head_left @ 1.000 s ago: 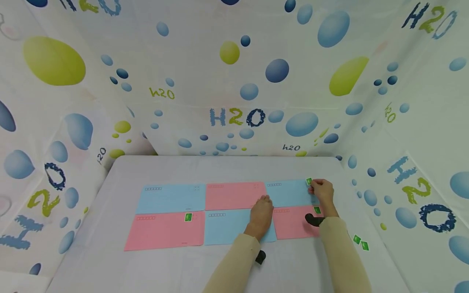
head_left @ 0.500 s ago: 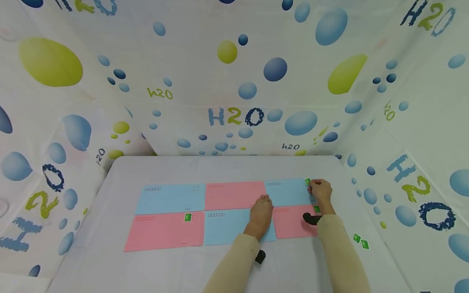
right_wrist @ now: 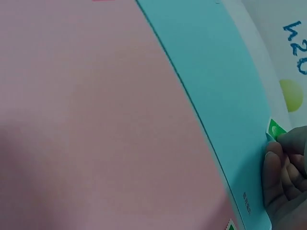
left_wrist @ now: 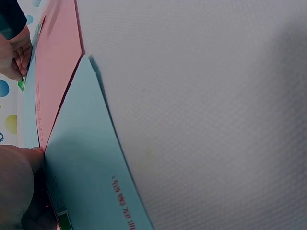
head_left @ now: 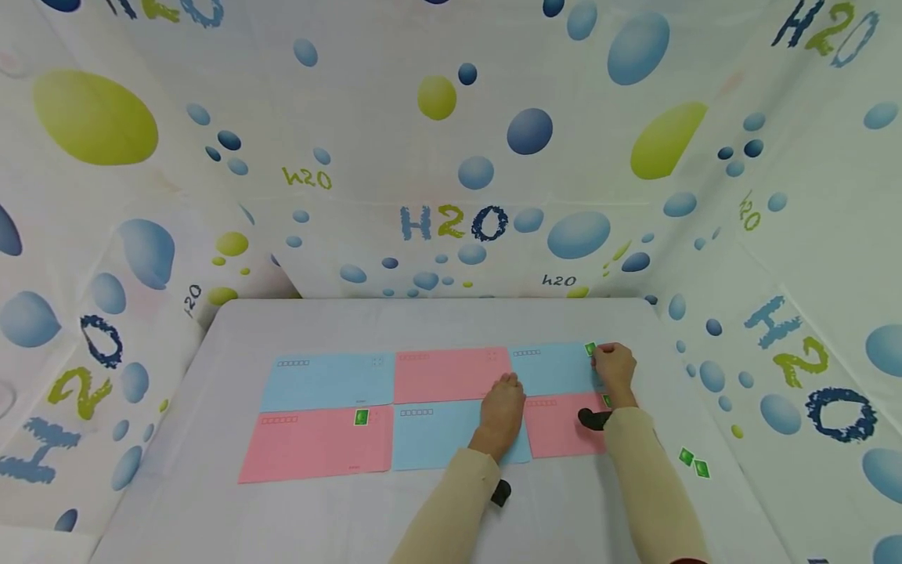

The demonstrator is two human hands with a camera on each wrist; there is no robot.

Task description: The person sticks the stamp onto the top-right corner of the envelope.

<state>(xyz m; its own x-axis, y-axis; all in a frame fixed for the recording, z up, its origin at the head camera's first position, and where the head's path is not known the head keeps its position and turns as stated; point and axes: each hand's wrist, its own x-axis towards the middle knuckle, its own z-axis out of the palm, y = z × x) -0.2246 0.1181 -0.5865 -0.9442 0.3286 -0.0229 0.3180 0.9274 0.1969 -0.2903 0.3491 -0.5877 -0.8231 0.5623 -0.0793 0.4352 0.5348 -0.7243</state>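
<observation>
My right hand [head_left: 615,372] pinches a green stamp [head_left: 590,349] between thumb and finger, at the upper right corner of the far right blue envelope [head_left: 553,370]. In the right wrist view the stamp [right_wrist: 276,128] stands out past the fingertips, over that envelope's edge. My left hand [head_left: 502,409] rests, fingers extended, where the near middle blue envelope [head_left: 437,436] meets its neighbours. It covers part of that envelope. A green stamp [left_wrist: 64,220] shows just beneath it in the left wrist view. Another stamp [head_left: 607,400] on the near right pink envelope [head_left: 557,437] is partly hidden by the right wrist.
To the left lie a blue envelope [head_left: 331,384] and, nearer, a pink envelope [head_left: 317,446] bearing a stamp [head_left: 362,417]. A pink envelope [head_left: 451,374] lies far middle. Two loose stamps [head_left: 694,464] lie on the white table [head_left: 395,517] at right. Patterned cloth [head_left: 366,149] surrounds it.
My right hand and forearm have shifted slightly left, with the stamp still pinched at the far right blue envelope's corner. The left hand and the envelopes have stayed put.
</observation>
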